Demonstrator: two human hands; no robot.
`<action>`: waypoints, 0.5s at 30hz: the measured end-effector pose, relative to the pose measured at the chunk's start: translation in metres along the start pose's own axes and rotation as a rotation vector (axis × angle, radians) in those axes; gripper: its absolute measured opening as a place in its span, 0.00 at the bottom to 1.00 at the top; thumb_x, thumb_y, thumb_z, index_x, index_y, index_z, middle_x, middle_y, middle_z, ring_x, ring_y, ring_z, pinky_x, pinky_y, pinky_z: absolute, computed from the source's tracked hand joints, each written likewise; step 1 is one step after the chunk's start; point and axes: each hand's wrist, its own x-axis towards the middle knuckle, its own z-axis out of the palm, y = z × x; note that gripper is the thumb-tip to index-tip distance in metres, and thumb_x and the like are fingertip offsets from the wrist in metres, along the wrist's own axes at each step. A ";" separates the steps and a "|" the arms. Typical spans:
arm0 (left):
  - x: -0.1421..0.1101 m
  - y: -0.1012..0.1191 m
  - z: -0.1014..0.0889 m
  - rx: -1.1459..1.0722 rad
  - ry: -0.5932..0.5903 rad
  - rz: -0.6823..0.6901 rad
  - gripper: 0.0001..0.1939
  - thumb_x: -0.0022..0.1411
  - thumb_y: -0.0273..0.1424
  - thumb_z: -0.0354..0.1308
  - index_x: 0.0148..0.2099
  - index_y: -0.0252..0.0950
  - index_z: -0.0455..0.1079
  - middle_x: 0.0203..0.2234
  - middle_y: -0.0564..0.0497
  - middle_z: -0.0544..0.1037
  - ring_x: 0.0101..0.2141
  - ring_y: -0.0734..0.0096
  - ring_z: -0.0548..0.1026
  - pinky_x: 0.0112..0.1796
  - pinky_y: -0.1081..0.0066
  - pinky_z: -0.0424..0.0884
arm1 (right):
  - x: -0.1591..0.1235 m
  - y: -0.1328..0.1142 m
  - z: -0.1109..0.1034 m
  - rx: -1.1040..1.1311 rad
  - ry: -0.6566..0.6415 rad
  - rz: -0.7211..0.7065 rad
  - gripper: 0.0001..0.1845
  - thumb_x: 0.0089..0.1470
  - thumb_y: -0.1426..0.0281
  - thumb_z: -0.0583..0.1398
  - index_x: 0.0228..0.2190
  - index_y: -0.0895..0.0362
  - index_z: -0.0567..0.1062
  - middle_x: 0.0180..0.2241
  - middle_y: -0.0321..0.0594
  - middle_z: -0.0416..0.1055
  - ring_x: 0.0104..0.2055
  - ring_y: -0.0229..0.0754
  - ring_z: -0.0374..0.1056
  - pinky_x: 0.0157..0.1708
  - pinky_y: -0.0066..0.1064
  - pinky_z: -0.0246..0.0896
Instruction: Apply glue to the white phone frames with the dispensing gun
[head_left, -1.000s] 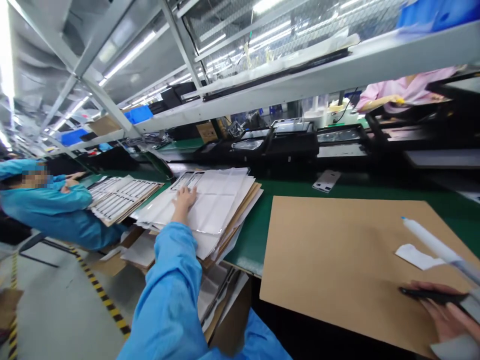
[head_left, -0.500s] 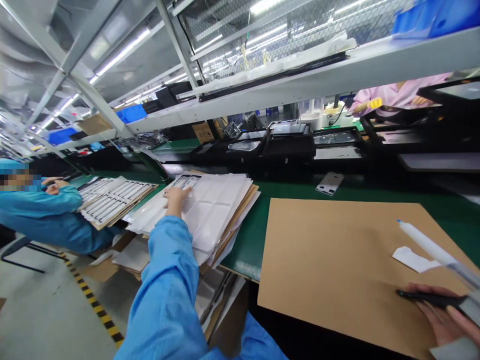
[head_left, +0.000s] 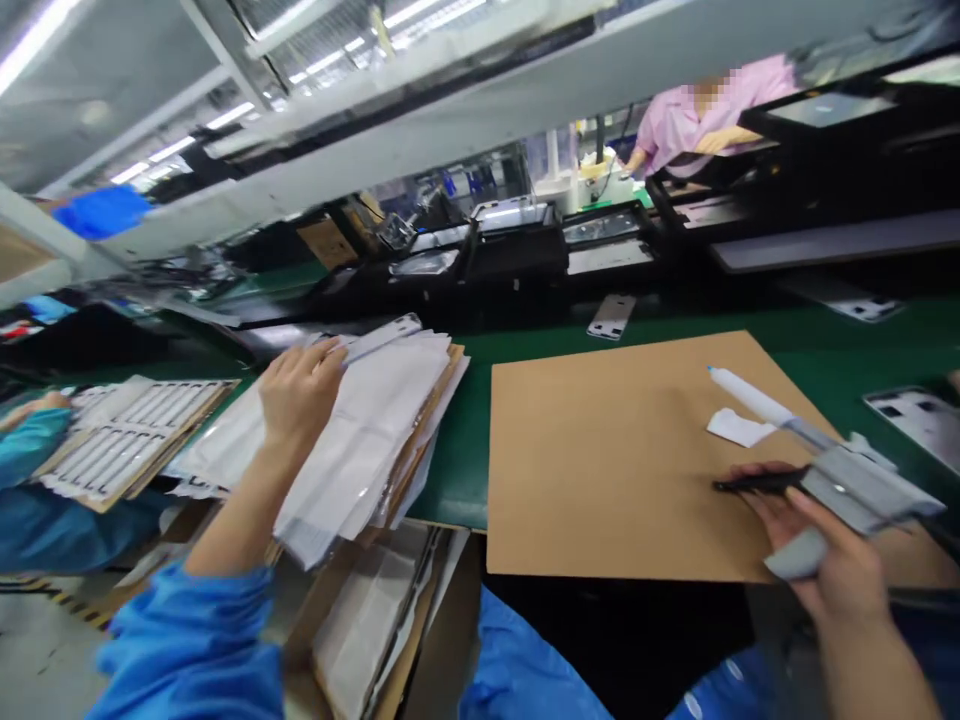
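Observation:
My left hand [head_left: 304, 385] is closed, pinching a thin pale phone panel [head_left: 386, 337] by its near end, over a pile of white sheets [head_left: 367, 420] with brown card between them. My right hand [head_left: 832, 555] is closed around a slim black pen-like tool [head_left: 761, 482], its tip over a brown cardboard sheet [head_left: 592, 460]. A grey wrap or cloth [head_left: 862, 490] lies against the right fingers; whether they grip it I cannot tell. Just beyond, a white syringe-like tube [head_left: 750, 395] with a blue tip lies beside a torn white paper scrap [head_left: 739, 428].
Phone panels [head_left: 611, 316] lie on the green bench [head_left: 525, 345], another [head_left: 915, 420] at right. Black trays [head_left: 521, 250] line the back below a shelf. At left, a co-worker's sleeve [head_left: 34, 440] is beside stacked sheets of dark strips [head_left: 120, 440]. A person in pink [head_left: 682, 125] sits across.
My left hand has gone from reaching flat over the sheets to lifting a phone panel. The top sheets have shifted. My view has turned right; my right hand still holds the black tool.

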 end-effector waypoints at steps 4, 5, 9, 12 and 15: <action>-0.062 0.093 0.007 -0.233 0.065 0.427 0.25 0.87 0.33 0.50 0.77 0.56 0.74 0.75 0.49 0.77 0.64 0.49 0.82 0.65 0.47 0.77 | 0.005 0.000 -0.003 -0.038 -0.064 -0.074 0.26 0.44 0.55 0.75 0.43 0.54 0.81 0.49 0.45 0.79 0.54 0.49 0.81 0.65 0.41 0.80; -0.076 0.123 0.014 -0.294 0.001 0.486 0.29 0.86 0.31 0.50 0.80 0.59 0.70 0.77 0.49 0.73 0.65 0.50 0.82 0.65 0.48 0.77 | 0.006 0.000 -0.004 -0.068 -0.074 -0.084 0.24 0.45 0.55 0.73 0.43 0.54 0.80 0.49 0.46 0.79 0.55 0.50 0.81 0.66 0.43 0.79; -0.105 0.243 0.054 -0.382 -0.314 0.698 0.40 0.82 0.21 0.49 0.85 0.60 0.60 0.75 0.49 0.76 0.60 0.57 0.85 0.59 0.58 0.80 | 0.011 0.001 -0.003 -0.119 -0.074 -0.091 0.22 0.46 0.55 0.71 0.42 0.51 0.80 0.49 0.48 0.79 0.56 0.52 0.80 0.67 0.49 0.78; -0.103 0.303 0.074 -0.344 -0.429 0.730 0.38 0.82 0.20 0.48 0.86 0.50 0.61 0.72 0.45 0.80 0.62 0.56 0.83 0.60 0.58 0.79 | 0.009 -0.003 0.001 -0.076 -0.093 -0.117 0.24 0.43 0.53 0.72 0.41 0.49 0.81 0.48 0.47 0.78 0.55 0.52 0.79 0.68 0.53 0.78; -0.097 0.323 0.078 -0.434 -0.427 0.713 0.37 0.82 0.19 0.46 0.86 0.46 0.59 0.75 0.44 0.76 0.70 0.54 0.77 0.66 0.55 0.75 | -0.008 -0.012 -0.002 -0.106 -0.144 -0.141 0.25 0.44 0.53 0.73 0.43 0.47 0.81 0.48 0.46 0.77 0.55 0.52 0.79 0.69 0.57 0.78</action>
